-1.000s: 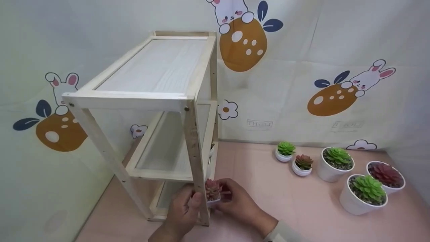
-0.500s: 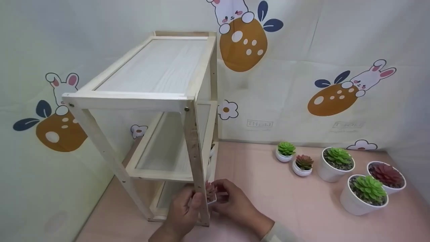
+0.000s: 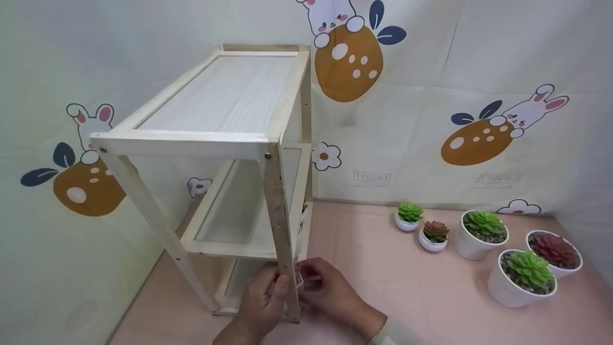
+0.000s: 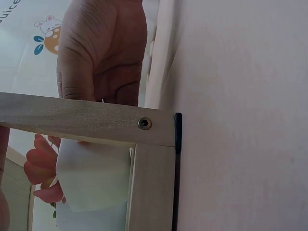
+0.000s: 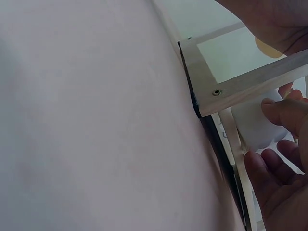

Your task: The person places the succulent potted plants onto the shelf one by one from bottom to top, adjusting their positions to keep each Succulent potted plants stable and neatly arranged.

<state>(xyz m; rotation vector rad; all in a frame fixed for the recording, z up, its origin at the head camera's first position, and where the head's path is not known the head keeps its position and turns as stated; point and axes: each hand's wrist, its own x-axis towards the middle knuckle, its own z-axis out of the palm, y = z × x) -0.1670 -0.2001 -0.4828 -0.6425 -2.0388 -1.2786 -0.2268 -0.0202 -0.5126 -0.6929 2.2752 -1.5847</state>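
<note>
Since the earlier frame, we see the small pot (image 3: 300,281) carried further in behind the front right post of the wooden rack (image 3: 278,211); its pink plant, clear of the post a second ago, now shows only as a sliver in the head view.

The right hand (image 3: 330,292) holds the small pot from the right side. The right wrist view shows the thumb and fingers (image 5: 284,111) curled round the white wall of the pot (image 5: 255,125). The left hand (image 3: 263,299) meets it from the left of the post, its fingers curled toward the pot; how firmly it grips, we cannot tell, as the post hides the contact.

In the left wrist view the pot (image 4: 94,175) lies below the lower rail of the rack (image 4: 86,119), with its pink plant (image 4: 43,168) at the left edge of the frame. Its long axis runs roughly level across that frame, with the plant end toward the left. Whether it stands upright on the bottom shelf, we cannot tell.

Five more potted plants (image 3: 483,232) stand on the pink counter (image 3: 373,249), well apart to the right.
</note>
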